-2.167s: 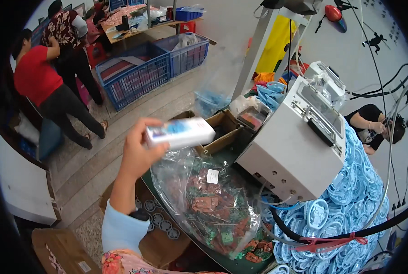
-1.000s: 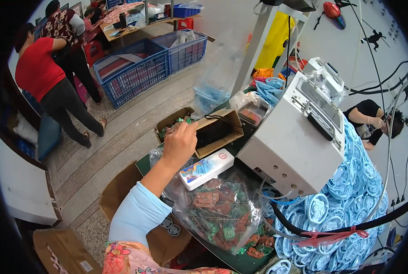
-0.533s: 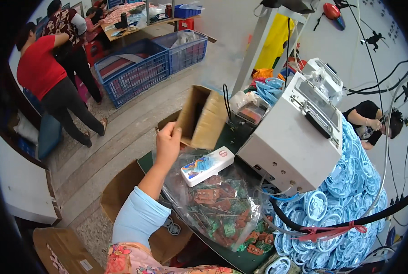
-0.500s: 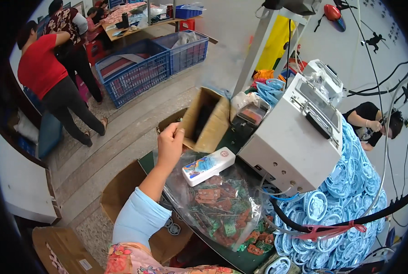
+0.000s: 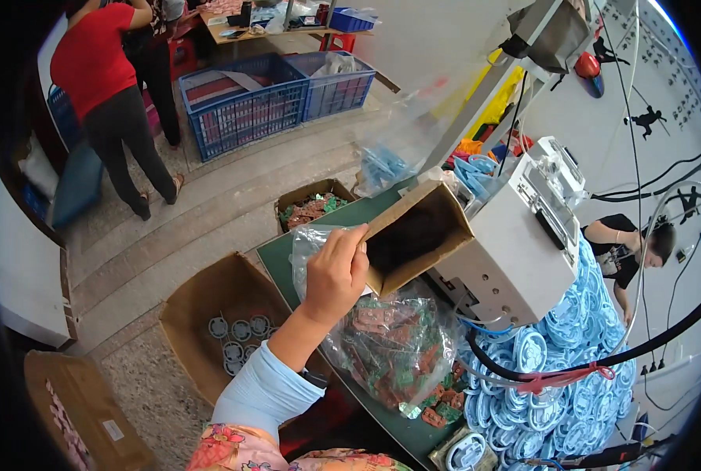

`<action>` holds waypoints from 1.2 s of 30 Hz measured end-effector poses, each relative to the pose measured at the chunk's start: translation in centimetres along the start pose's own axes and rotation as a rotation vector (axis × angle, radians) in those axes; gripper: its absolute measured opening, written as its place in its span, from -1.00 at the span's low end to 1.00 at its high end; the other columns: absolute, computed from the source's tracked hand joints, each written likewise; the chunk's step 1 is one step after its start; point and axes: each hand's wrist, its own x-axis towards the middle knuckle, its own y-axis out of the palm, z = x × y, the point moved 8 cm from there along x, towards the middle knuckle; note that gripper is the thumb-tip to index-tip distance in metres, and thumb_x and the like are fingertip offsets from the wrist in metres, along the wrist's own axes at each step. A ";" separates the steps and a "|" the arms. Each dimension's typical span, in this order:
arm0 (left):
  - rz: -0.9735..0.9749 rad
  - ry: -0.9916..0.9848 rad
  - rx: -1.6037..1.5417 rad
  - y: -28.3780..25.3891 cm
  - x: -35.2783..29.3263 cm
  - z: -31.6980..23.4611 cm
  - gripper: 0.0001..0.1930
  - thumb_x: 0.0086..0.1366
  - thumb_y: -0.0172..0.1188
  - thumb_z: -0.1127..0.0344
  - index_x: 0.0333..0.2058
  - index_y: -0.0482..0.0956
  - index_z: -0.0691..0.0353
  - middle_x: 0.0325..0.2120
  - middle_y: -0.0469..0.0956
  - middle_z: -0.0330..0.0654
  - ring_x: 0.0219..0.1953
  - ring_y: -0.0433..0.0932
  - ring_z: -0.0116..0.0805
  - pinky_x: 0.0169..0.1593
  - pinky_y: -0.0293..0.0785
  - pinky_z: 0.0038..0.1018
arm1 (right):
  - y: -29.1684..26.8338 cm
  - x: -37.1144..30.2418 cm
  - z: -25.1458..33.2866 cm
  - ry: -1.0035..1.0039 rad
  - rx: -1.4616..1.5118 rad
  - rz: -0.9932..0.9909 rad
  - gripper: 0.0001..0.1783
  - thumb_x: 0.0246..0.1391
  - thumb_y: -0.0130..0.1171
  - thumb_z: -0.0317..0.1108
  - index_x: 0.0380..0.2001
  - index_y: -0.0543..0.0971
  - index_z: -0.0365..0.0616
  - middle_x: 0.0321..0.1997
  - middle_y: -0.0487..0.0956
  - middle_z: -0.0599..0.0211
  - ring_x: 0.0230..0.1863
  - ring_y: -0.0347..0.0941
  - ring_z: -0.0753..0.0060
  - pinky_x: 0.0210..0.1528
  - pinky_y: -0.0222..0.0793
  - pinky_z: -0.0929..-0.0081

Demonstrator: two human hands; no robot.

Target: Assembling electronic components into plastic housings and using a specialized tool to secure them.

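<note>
A: Workroom, speckled floor (image 5: 225,204) with pale bands. Clock hub is the worker's left hand, twelve straight ahead. Blue crates (image 5: 244,122) at eleven; a person in a red top (image 5: 95,71) standing at ten.

B: And the table?

A: Green-topped table (image 5: 358,212), running slantwise from twelve down to five.

B: Hands?

A: Left hand (image 5: 333,275) gripping the rim of a cardboard box (image 5: 423,265). Pale blue sleeve (image 5: 268,388) on that arm. Right hand out of sight; its state I cannot tell.

B: Place the box for me.

A: Two o'clock, just off the fingers. Tilted, mouth toward the worker, interior too dark to read. It hides part of a pale grey machine (image 5: 515,251) at three. Touching the machine or not, can't say.

B: Nearby?

A: Clear plastic bag (image 5: 394,330) on the table at four, green and reddish-brown pieces showing through. Loose pieces (image 5: 441,408) by its edge at five. Past them, also at four, a heap of light-blue oval parts (image 5: 515,408).

B: Worker's far side?

A: Small carton (image 5: 310,190) of green and brown scraps near twelve, beyond the table edge. Larger carton (image 5: 197,302) at eight, round pale pieces inside.
</note>
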 end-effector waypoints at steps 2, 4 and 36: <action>-0.017 0.020 -0.036 0.4 0.3 -0.5 -0.73 0.21 0.10 0.54 -0.09 0.54 0.32 -0.39 0.50 -0.03 -0.39 0.55 0.00 -0.34 0.50 -0.23 | -0.5 -0.2 -0.1 -0.094 -0.171 -0.015 -0.51 0.04 0.36 -0.10 -0.09 0.45 -0.15 -0.20 0.60 0.04 -0.19 0.55 -0.08 -0.21 0.44 0.15; -0.038 0.016 -0.055 0.2 0.4 -0.6 -0.75 0.22 0.11 0.53 -0.10 0.54 0.32 -0.40 0.51 -0.03 -0.40 0.56 -0.03 -0.34 0.50 -0.26 | -0.7 -0.3 -0.4 -0.132 -0.258 -0.036 -0.51 0.04 0.36 -0.10 -0.09 0.44 -0.15 -0.21 0.60 0.02 -0.20 0.54 -0.11 -0.21 0.43 0.14; -0.053 -0.154 -0.227 0.1 0.4 -0.3 -0.83 0.25 0.12 0.53 -0.17 0.56 0.30 -0.44 0.53 0.00 -0.43 0.57 -0.03 -0.38 0.49 -0.29 | 2.1 -4.2 14.8 -0.099 -0.647 -0.105 -0.49 0.02 0.40 -0.29 -0.01 0.45 -0.24 -0.18 0.63 0.03 -0.19 0.58 0.05 -0.16 0.45 0.19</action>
